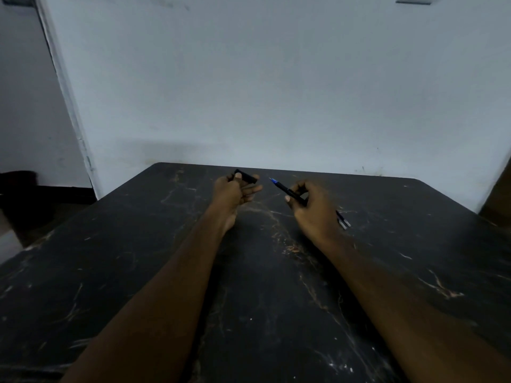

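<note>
My right hand (312,208) grips a black pen (290,192) above the far middle of the table. The pen's blue tip points up and left, uncapped, and its rear end sticks out behind my hand at the lower right. My left hand (233,194) pinches a short black pen cap (247,177) between thumb and fingers, its open side facing the pen tip. A small gap separates the cap from the tip. Both forearms reach forward over the table.
A black marble-patterned table (138,272) with pale scratches fills the lower view. Its far edge meets a white wall (276,92). A dark doorway lies at the left, and a brown object (497,200) stands at the right edge.
</note>
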Available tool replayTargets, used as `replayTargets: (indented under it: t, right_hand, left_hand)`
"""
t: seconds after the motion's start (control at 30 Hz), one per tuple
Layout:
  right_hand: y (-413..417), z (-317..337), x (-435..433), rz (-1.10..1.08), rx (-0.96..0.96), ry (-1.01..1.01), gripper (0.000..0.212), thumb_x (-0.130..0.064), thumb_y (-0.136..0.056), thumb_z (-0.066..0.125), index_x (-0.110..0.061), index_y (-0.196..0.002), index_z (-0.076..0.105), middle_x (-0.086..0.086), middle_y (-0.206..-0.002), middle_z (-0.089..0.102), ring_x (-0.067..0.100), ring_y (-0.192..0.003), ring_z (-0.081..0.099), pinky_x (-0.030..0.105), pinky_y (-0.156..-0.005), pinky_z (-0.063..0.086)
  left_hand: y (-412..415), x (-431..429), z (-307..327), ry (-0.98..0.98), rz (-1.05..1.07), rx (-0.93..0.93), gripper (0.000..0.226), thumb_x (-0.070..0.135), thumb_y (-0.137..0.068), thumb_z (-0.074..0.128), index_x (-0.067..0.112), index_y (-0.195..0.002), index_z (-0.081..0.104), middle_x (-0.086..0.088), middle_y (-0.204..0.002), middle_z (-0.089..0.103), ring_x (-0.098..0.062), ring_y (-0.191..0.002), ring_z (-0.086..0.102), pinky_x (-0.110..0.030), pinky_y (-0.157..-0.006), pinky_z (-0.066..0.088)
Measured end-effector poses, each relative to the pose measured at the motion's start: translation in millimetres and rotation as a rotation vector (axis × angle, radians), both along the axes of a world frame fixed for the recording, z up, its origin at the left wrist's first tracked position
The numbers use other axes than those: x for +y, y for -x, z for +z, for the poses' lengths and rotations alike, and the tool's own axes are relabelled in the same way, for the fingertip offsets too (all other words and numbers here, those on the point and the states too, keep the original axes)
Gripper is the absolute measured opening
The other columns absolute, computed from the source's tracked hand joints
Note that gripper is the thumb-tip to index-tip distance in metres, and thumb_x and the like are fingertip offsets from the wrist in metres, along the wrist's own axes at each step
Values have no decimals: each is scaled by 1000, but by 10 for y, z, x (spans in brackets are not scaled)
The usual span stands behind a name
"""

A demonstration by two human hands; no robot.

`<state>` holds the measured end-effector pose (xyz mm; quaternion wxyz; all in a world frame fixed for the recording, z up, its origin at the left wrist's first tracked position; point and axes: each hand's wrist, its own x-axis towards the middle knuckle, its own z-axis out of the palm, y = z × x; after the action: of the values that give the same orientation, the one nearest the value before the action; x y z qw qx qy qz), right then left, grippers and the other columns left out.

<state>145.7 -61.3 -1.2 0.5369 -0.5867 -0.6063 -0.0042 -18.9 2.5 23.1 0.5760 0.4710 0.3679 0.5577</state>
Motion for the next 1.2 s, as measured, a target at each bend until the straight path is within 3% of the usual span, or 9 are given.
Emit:
replayTargets:
  t: [0.17, 0.47, 0.57, 0.7, 0.83, 0.9, 1.2]
  right_hand:
    - [-14, -23, 33, -10, -33, 18, 10, -19, -81, 74, -20, -88, 66, -5, -88, 64, 15, -85, 59, 37, -73, 51]
    - [-7, -18, 38, -19, -65, -20, 9, -21, -82, 74, -16, -87, 69, -7, -84, 62, 12, -80, 55, 29, -66, 42]
    - [-15, -28, 53, -13, -75, -18, 9, -23, -83, 73, -16, -88, 70, -7, -84, 63, 10, -79, 54, 29, -65, 42]
    - [-29, -44, 77, 4, -63, -23, 13, -27, -87, 69, -17, -94, 70, -3, -88, 67, 13, -81, 58, 30, -64, 43]
    - [-7, -35, 54, 19, -62, -2, 20, -33, -91, 63, -19, -102, 72, -2, -92, 70, 12, -81, 59, 31, -65, 48]
    - [-4, -33, 42, 28, -63, 3, 22, -34, -92, 62, -20, -105, 72, -3, -96, 71, 11, -84, 60, 29, -67, 46]
    - [30, -21, 20, 35, 0, 51, 20, -37, -87, 67, -21, -95, 75, -2, -90, 71, 15, -83, 63, 39, -72, 54]
  left_hand:
    - [-19, -62, 19, -41, -71, -51, 26, 15, -105, 36, 8, -92, 57, -10, -107, 71, -12, -75, 73, -27, -66, 51]
    - [-87, -118, 8, -88, -200, -64, 16, 14, -104, 41, 8, -93, 51, -9, -98, 72, -13, -78, 74, -23, -63, 55]
    - [-115, -130, -12, -109, -241, -36, 10, 12, -103, 45, 4, -108, 47, -14, -105, 71, -16, -79, 74, -22, -62, 56]
    - [-117, -130, -20, -110, -231, -48, 21, 4, -100, 47, 17, -116, 45, -14, -100, 72, -19, -77, 74, -26, -65, 55]
    - [-109, -103, -22, -158, -175, 19, 9, 22, -98, 56, 16, -104, 59, -11, -101, 72, -22, -78, 73, -30, -69, 52]
    - [-108, -83, -43, -182, -122, 35, 18, 29, -95, 61, 13, -100, 63, -8, -96, 72, -18, -71, 72, -29, -67, 51]
    - [-61, -60, -162, -179, -135, 35, 11, 21, -94, 61, 15, -93, 70, 1, -75, 75, -8, -68, 70, -28, -68, 49]
